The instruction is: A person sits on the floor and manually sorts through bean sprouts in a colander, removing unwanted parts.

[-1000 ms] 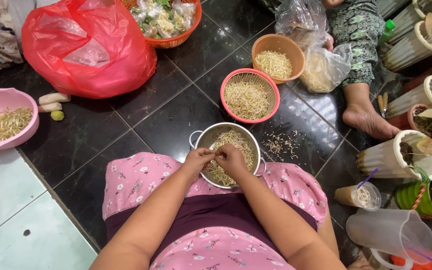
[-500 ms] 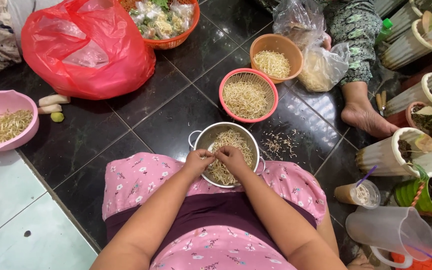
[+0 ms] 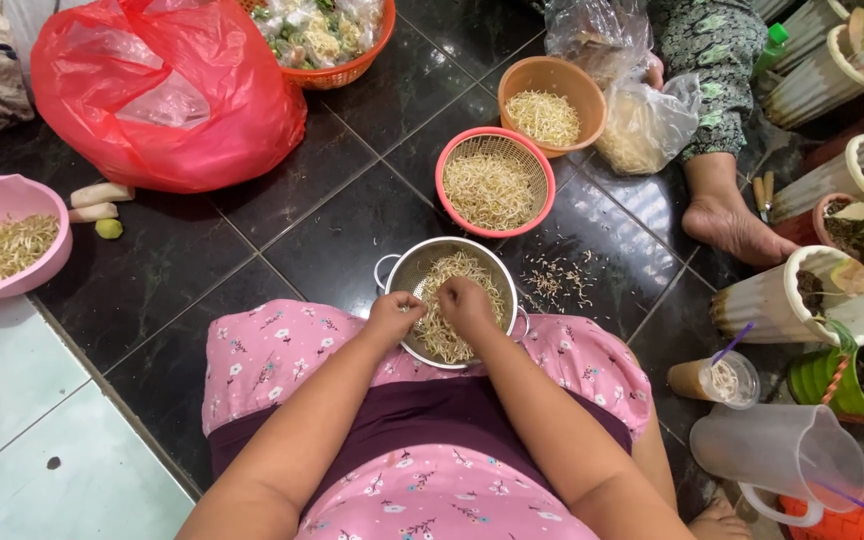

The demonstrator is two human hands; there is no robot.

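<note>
Keep left hand [image 3: 392,315] and right hand [image 3: 465,303] over metal colander [image 3: 399,272], at 6 o'clock from pink basket [image 3: 447,160]. Fingers narrow, pinching bean sprouts [image 3: 447,335]; pinch one strand only.

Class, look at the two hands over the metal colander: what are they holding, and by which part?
Both the left hand and right hand pinch bean sprouts over the metal colander; which part of a sprout cannot be told.
</note>
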